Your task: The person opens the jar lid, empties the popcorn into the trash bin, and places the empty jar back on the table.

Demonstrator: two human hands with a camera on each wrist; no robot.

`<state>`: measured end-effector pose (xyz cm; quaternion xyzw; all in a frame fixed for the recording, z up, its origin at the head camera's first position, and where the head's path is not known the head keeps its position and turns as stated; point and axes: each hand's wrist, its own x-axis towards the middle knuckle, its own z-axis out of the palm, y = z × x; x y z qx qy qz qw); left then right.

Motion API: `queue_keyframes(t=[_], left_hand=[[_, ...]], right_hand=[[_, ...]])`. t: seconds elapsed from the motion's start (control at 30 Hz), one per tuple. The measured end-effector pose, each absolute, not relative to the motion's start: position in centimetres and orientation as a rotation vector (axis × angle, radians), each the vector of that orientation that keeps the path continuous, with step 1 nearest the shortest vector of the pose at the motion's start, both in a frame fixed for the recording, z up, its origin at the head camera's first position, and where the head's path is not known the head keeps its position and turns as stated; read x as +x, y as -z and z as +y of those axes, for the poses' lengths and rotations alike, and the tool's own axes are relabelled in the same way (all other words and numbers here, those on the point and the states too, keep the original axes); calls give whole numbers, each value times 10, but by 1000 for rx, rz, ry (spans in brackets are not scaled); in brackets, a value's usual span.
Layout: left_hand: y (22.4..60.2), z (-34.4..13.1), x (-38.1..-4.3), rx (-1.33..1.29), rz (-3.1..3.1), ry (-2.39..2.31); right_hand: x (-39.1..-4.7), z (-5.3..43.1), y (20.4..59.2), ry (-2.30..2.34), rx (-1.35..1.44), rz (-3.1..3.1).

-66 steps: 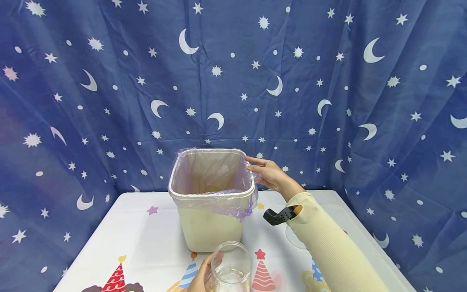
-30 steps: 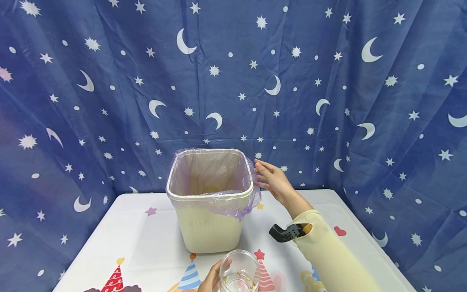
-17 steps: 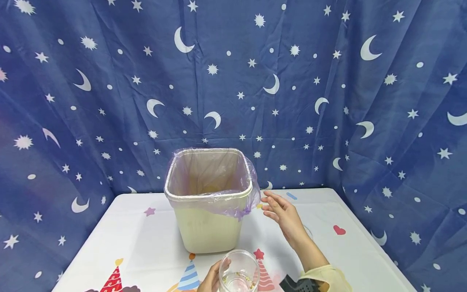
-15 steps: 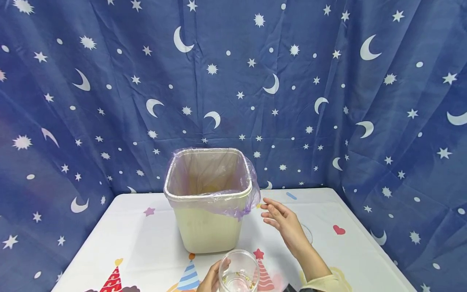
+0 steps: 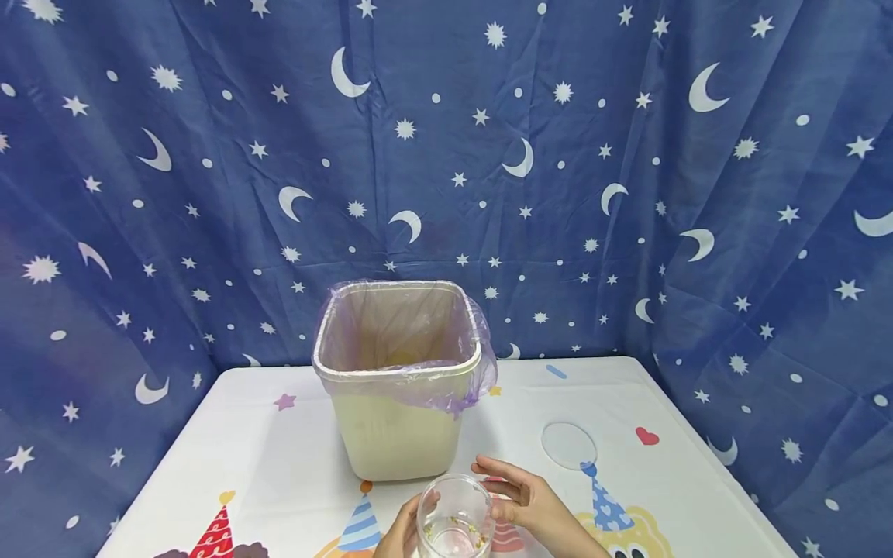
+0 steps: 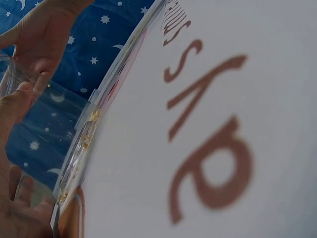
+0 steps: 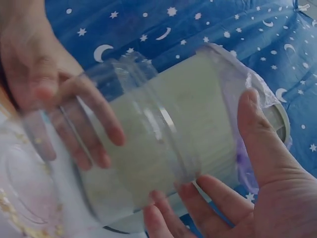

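At the front edge of the head view, my left hand [image 5: 399, 530] grips a clear plastic tub [image 5: 453, 508] from its left side. Small yellowish bits lie in the tub's bottom. My right hand [image 5: 526, 504] has come to the tub's right side, fingers apart and fingertips right at the wall. In the right wrist view its fingertips [image 7: 190, 191] meet the tub's rim while the thumb stands away. The left wrist view catches the tub [image 6: 49, 124] at its left edge. Behind the tub stands a cream trash bin [image 5: 401, 442] lined with a translucent purple bag [image 5: 446, 391].
A clear round lid [image 5: 568, 446] lies flat on the table to the right of the bin. The white tablecloth [image 5: 258, 434] carries printed party hats and stars. A blue curtain [image 5: 446, 155] with moons and stars hangs close behind and along both sides.
My right hand has left the bag at the bin's right rim and come down toward me to the tub. The lid now shows fully. My left hand keeps the tub, shifted slightly right.
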<state>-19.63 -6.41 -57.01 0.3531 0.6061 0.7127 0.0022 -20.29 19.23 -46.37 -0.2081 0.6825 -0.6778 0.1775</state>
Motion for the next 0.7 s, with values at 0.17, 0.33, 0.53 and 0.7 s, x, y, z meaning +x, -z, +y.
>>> queue_keyframes(t=[0.17,0.33,0.53,0.7], left_hand=[[570,-63,-196,1112,1881,-2249],[568,-62,-195,1076,1895,-2260],[570,-63,-197,1096,1848,-2275],[567,-65,-196,1031,1864,-2253]], right_hand=[[-198,193,475,1917,-693,1839],[-196,192,480,1886,-767,1891],[-197,189,486,1858,-762,2007],[-196,189,486,1827,-747,2055]])
